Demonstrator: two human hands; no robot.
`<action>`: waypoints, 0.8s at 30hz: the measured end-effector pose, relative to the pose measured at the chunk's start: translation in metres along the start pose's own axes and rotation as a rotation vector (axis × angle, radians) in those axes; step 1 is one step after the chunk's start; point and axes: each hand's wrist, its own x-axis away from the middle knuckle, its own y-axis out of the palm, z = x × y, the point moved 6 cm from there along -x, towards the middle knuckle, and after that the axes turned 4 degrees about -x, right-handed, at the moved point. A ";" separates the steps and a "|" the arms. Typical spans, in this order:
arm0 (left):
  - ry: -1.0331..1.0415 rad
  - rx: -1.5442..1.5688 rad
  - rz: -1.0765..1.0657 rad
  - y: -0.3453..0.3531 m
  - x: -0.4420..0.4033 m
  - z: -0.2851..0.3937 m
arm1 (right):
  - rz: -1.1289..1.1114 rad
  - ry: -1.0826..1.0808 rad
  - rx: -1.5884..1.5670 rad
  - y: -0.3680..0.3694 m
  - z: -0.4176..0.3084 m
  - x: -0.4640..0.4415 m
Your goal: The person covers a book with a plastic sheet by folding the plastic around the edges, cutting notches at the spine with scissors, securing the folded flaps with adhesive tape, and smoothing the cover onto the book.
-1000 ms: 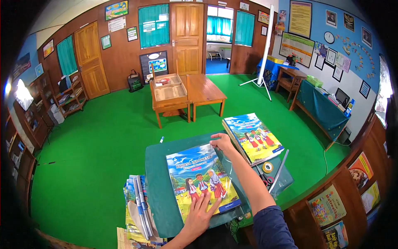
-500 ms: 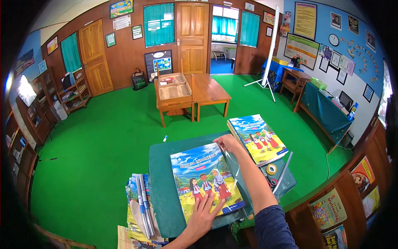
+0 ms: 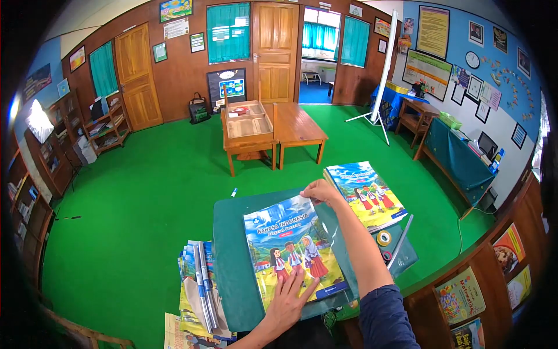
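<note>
A book with a blue and yellow cover lies on the green table surface, with clear plastic around its edges. My left hand rests on the lower part of the cover with its fingers spread. At the book's top right corner, my right hand pinches the edge of the clear plastic. To the right is a stack of the same books. A roll of tape sits below that stack, beside a long thin grey bar.
More books with silvery rolls on top are at the lower left. Beyond the table stand wooden desks on green carpet. A wooden board with booklets is at the lower right.
The view has shifted slightly, moving the scene rightward in the picture. My right hand stays at the book's top corner, and my left hand stays on the cover.
</note>
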 end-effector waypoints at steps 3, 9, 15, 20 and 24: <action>0.001 -0.011 0.002 0.001 0.000 -0.001 | 0.050 0.122 0.125 -0.006 0.010 0.000; -0.016 -0.056 0.008 0.003 -0.001 -0.004 | 0.113 0.286 0.306 -0.010 0.035 0.005; -0.024 -0.079 -0.004 0.001 -0.003 -0.002 | 0.065 0.093 0.435 -0.010 0.042 0.010; -0.016 -0.111 -0.050 0.005 -0.006 0.000 | 0.122 0.024 0.708 0.000 0.038 0.010; -0.022 -0.191 -0.052 0.006 -0.011 0.003 | 0.179 -0.053 0.785 -0.001 0.046 0.004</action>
